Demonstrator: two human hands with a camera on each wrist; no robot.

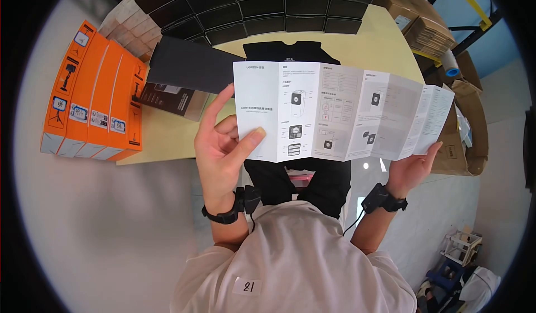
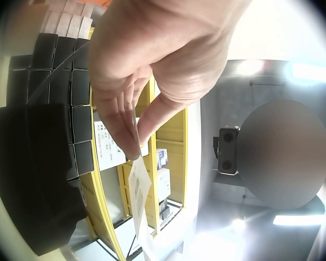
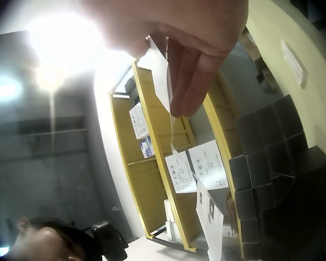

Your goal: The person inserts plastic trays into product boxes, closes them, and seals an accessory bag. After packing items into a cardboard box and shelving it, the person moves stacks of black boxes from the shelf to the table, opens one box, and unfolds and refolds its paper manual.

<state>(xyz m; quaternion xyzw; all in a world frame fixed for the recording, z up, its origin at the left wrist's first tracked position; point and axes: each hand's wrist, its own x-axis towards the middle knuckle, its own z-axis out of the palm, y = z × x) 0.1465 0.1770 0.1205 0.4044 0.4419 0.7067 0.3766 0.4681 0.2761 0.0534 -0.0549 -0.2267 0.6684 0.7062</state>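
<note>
An unfolded instruction leaflet [image 1: 335, 117], with printed text and line drawings across several accordion panels, is stretched between both hands in the head view. My left hand [image 1: 220, 142] pinches its left panel, thumb in front and fingers behind. At the lower right corner, my right hand [image 1: 410, 173] grips the last panel, most of its fingers hidden behind the paper. The left wrist view shows the leaflet [image 2: 139, 187] nearly edge-on between thumb and fingers. From the right wrist, the leaflet [image 3: 209, 220] hangs below the hand in zigzag folds.
A dark box [image 1: 192, 64] lies on the pale yellow table [image 1: 385, 31], left of the leaflet. Black boxes [image 1: 262, 6] are stacked along the back. Orange boxes [image 1: 92, 92] stand at the left edge, and an opened cardboard carton [image 1: 469, 140] sits at the right.
</note>
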